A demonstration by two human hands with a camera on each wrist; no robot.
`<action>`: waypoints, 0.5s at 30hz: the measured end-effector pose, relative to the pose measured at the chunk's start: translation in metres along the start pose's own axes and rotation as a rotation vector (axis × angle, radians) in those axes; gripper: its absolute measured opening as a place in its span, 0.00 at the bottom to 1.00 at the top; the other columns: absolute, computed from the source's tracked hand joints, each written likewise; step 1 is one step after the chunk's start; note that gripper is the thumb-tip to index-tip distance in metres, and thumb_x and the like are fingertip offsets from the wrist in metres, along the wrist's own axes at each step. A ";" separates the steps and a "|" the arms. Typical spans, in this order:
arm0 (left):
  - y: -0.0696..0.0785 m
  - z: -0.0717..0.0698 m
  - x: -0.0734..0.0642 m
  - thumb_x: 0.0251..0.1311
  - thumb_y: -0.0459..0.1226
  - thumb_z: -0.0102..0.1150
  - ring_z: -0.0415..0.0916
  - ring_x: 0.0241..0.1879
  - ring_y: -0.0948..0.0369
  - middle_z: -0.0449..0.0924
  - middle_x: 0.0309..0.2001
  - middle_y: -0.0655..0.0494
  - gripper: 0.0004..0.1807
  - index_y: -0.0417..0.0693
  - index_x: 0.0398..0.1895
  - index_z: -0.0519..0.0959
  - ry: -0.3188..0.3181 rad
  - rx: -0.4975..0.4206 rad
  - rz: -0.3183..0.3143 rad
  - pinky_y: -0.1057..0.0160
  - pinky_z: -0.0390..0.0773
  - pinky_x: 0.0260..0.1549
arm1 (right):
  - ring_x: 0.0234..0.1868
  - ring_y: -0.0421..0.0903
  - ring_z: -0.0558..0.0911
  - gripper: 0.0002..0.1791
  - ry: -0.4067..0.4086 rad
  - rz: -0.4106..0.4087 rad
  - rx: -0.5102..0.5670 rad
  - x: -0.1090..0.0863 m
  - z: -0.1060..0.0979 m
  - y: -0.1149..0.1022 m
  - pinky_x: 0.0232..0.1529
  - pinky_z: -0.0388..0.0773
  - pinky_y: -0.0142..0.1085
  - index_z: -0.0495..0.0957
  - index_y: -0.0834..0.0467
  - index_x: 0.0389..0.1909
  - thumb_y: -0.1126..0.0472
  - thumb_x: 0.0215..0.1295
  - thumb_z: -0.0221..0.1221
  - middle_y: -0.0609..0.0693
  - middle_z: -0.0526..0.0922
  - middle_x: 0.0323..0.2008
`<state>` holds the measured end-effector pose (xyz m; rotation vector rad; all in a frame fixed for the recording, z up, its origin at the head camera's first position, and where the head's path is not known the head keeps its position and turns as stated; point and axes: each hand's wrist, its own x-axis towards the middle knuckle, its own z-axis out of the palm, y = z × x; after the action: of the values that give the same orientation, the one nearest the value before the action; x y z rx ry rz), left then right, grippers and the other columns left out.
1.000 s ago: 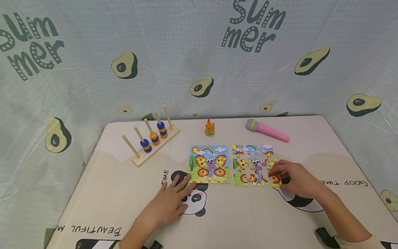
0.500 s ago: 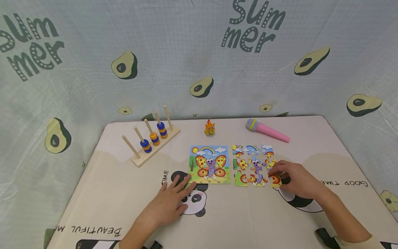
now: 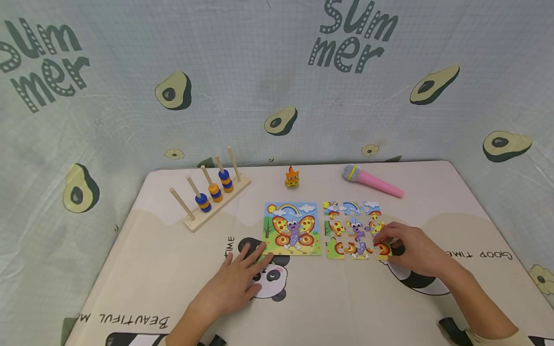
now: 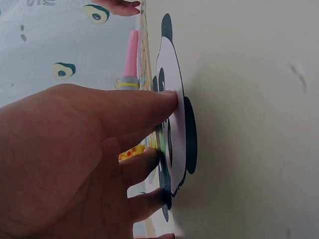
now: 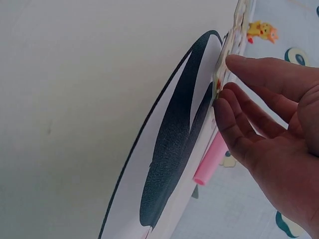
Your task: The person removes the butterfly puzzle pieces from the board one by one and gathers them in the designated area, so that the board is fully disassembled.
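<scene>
My left hand (image 3: 235, 283) lies flat with fingers spread on the printed tablecloth, over a panda picture, its fingertips near the lower left corner of a square butterfly picture board (image 3: 283, 245). In the left wrist view the thumb (image 4: 149, 104) touches the cloth. Right of the board, several jigsaw pieces (image 3: 357, 228) of the same butterfly scene lie in three rows with small gaps. My right hand (image 3: 411, 247) pinches the lower right jigsaw piece (image 3: 383, 251), thumb at its near right side and fingers at its far left. The right wrist view shows that piece (image 5: 219, 79) nearly edge-on.
A wooden peg stand (image 3: 218, 204) with blue and orange rings stands at the back left. Toward the back are a small orange figurine (image 3: 292, 178) and a pink toy microphone (image 3: 374, 181). A patterned cloth (image 3: 242, 72) hangs behind the table.
</scene>
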<state>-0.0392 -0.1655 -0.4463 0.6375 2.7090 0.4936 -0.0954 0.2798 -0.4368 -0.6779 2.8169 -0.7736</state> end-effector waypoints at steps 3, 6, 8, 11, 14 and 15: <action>0.000 0.000 0.000 0.71 0.43 0.62 0.49 0.82 0.38 0.53 0.84 0.55 0.35 0.59 0.80 0.65 -0.004 0.001 0.002 0.25 0.52 0.72 | 0.45 0.42 0.83 0.21 0.018 -0.007 -0.001 -0.001 0.000 -0.001 0.46 0.87 0.37 0.85 0.52 0.48 0.70 0.53 0.75 0.45 0.83 0.50; 0.001 -0.001 0.000 0.71 0.43 0.63 0.50 0.81 0.38 0.53 0.84 0.55 0.35 0.59 0.80 0.65 -0.004 0.007 0.007 0.24 0.52 0.71 | 0.44 0.42 0.83 0.19 0.044 -0.012 0.000 -0.002 0.001 -0.003 0.45 0.86 0.35 0.85 0.53 0.49 0.69 0.56 0.74 0.46 0.83 0.51; 0.001 -0.001 0.000 0.71 0.43 0.63 0.50 0.81 0.38 0.54 0.84 0.55 0.35 0.58 0.80 0.66 -0.003 0.014 0.006 0.24 0.53 0.71 | 0.44 0.43 0.84 0.17 0.065 -0.013 -0.006 -0.002 0.002 -0.005 0.44 0.86 0.34 0.86 0.53 0.49 0.69 0.59 0.72 0.47 0.84 0.51; 0.002 -0.001 -0.001 0.71 0.43 0.63 0.51 0.81 0.38 0.55 0.84 0.55 0.35 0.58 0.79 0.67 0.004 0.031 -0.006 0.24 0.54 0.71 | 0.44 0.44 0.85 0.15 0.095 0.002 -0.009 -0.001 0.003 -0.013 0.44 0.86 0.34 0.86 0.55 0.51 0.70 0.64 0.68 0.50 0.84 0.54; 0.004 -0.001 -0.001 0.71 0.43 0.63 0.53 0.80 0.38 0.57 0.83 0.54 0.33 0.58 0.78 0.68 0.023 0.045 -0.020 0.25 0.57 0.70 | 0.47 0.48 0.86 0.16 0.125 0.026 -0.026 0.000 0.006 -0.023 0.47 0.87 0.41 0.84 0.59 0.56 0.69 0.68 0.64 0.57 0.83 0.58; 0.005 -0.002 -0.001 0.71 0.44 0.63 0.55 0.80 0.38 0.58 0.82 0.54 0.33 0.57 0.78 0.69 0.027 0.047 -0.027 0.25 0.58 0.70 | 0.50 0.52 0.86 0.17 0.132 0.037 -0.034 0.001 0.007 -0.027 0.50 0.86 0.45 0.83 0.61 0.58 0.68 0.70 0.63 0.59 0.82 0.59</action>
<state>-0.0366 -0.1619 -0.4425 0.6101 2.7577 0.4366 -0.0837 0.2556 -0.4289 -0.5993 2.9587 -0.7932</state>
